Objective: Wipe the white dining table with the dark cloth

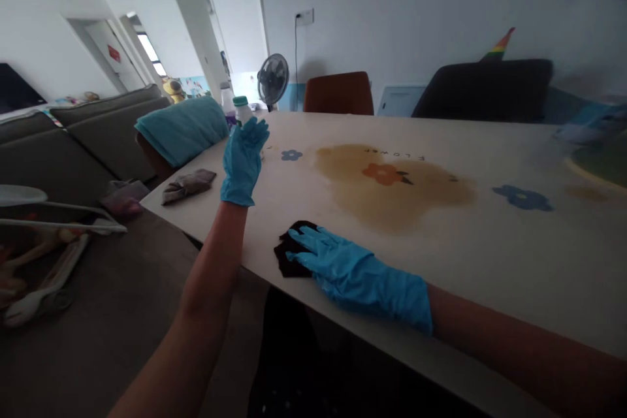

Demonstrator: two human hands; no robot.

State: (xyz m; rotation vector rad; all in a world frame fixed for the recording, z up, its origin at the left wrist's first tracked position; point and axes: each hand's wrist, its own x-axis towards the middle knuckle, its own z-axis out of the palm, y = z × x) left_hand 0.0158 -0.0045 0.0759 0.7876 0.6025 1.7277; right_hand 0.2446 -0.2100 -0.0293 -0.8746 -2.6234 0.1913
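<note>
Item: right hand (337, 268), blue-gloved; fingers spread and laid flat, palm down, pressing rather than gripping.
Item: black cloth (289, 261), under the right hand's fingertips, jutting out past them, near the edge of the tabletop (298, 199).
Item: left hand (242, 162), blue-gloved, raised beyond the cloth; fingers extended loosely, nothing visibly held. Whether it touches the green-capped bottle (241, 106) behind it, I cannot tell.
Item: greyish cloth (190, 185), crumpled, left of the left hand, at the tabletop corner.
Item: orange flower (382, 174), printed, beyond the right hand, within a yellow-brown patch (386, 212).
Stage, in my judgement: wiping, with the cloth pressed to the surface.
Called for next, I judge: even pressure, the palm kept low, the cloth slid along without slipping over the near edge.
</note>
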